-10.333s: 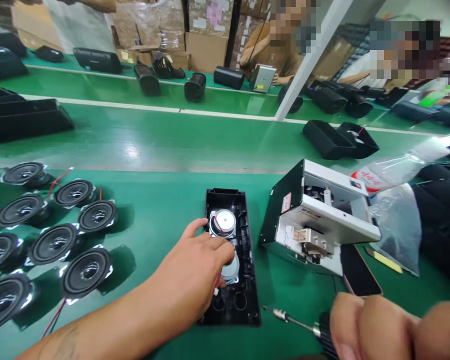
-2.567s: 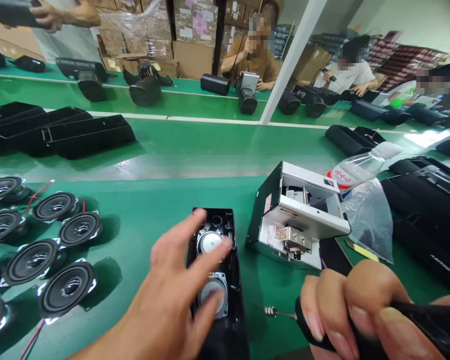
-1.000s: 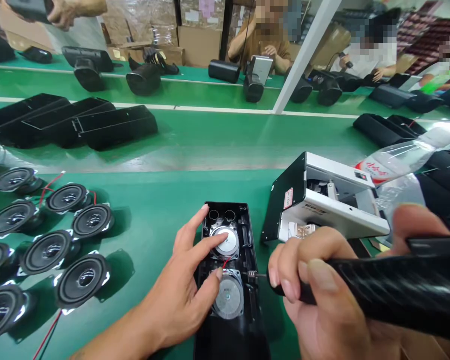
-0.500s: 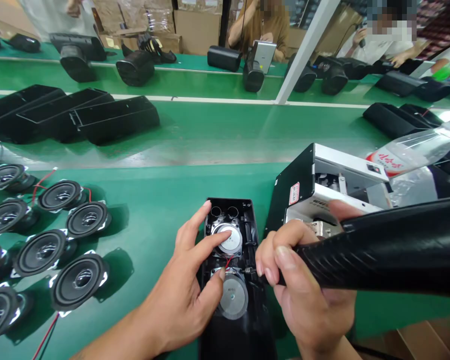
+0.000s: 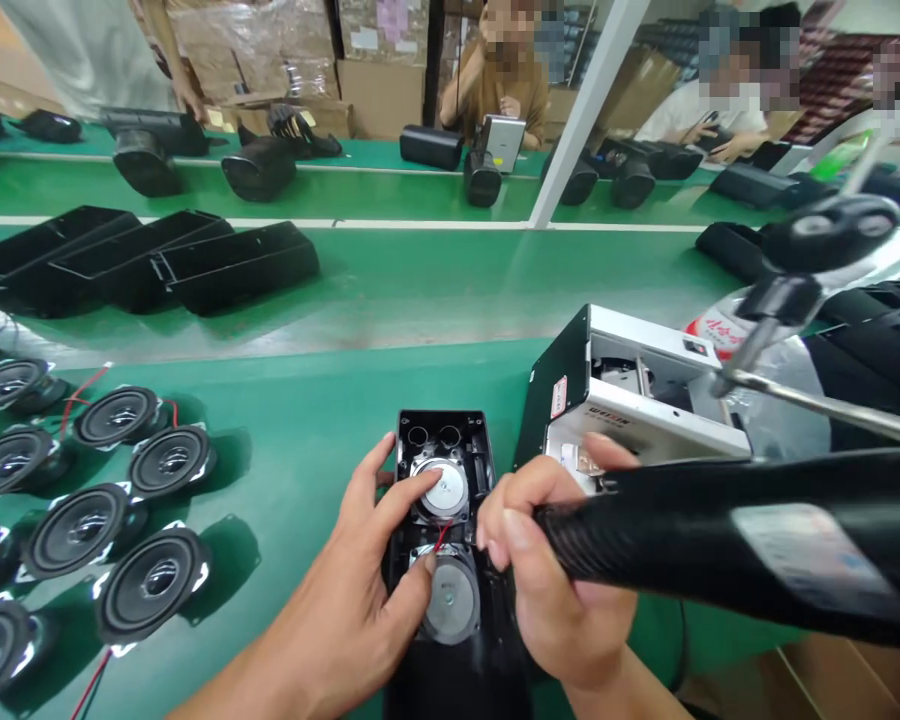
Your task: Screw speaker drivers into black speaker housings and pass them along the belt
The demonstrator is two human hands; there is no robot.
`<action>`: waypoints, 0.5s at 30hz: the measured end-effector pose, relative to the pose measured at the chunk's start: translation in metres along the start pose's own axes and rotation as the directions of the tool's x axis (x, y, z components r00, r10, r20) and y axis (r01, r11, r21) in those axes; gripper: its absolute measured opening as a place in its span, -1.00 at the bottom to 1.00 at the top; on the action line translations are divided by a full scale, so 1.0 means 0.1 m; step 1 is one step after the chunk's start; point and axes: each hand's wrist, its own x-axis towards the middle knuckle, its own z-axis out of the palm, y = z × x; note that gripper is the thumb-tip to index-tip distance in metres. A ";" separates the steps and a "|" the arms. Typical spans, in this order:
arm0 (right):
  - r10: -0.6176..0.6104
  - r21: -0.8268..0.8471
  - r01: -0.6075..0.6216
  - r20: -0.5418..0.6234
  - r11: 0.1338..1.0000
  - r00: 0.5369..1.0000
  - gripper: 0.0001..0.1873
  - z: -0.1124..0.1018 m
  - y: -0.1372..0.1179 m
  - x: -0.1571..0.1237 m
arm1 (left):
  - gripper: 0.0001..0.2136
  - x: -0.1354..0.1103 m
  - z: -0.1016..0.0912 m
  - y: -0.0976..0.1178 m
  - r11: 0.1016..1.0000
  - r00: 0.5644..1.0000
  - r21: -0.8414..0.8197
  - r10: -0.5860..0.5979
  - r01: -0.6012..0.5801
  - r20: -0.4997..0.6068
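Note:
A black speaker housing (image 5: 471, 448) lies lengthwise on the green mat in front of me. Two round silver drivers sit in it, the upper driver (image 5: 447, 488) and the lower driver (image 5: 450, 598), with a red wire between them. My left hand (image 5: 360, 590) rests on the housing, fingers spread, with one fingertip on each driver. My right hand (image 5: 547, 570) is closed round a black electric screwdriver (image 5: 727, 535), whose tip is hidden behind my fingers at the housing's right edge.
Several loose black speaker cones (image 5: 150, 580) with red wires lie at the left. A white and black screw feeder box (image 5: 630, 400) stands right of the housing. Black housings (image 5: 232, 262) lie on the conveyor. People work at the far bench.
The screwdriver has come in from the right and down to the housing's right edge. My left hand has settled with its fingertips on the two drivers and stays there.

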 end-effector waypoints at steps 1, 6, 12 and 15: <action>-0.014 0.029 0.015 -0.032 0.999 0.999 -0.40 0.01 -0.05 0.03 | -0.40 -0.01 -0.02 0.01 1.000 1.000 0.018 0.011 -0.011 -0.013; -0.033 0.126 0.057 -0.183 0.990 0.983 -0.37 -0.01 -0.36 0.14 | -0.60 0.11 -0.20 0.19 0.955 0.978 0.216 0.206 -0.204 0.015; 0.033 0.228 -0.014 -0.080 0.973 0.996 -0.42 -0.21 -0.63 0.16 | -0.82 0.48 -0.25 0.51 0.864 0.882 0.224 0.395 -0.451 0.256; -0.019 0.257 0.036 -0.068 0.966 0.997 -0.37 -0.32 -0.67 0.14 | -0.91 0.59 -0.14 0.59 0.841 0.800 0.074 0.477 -0.536 0.365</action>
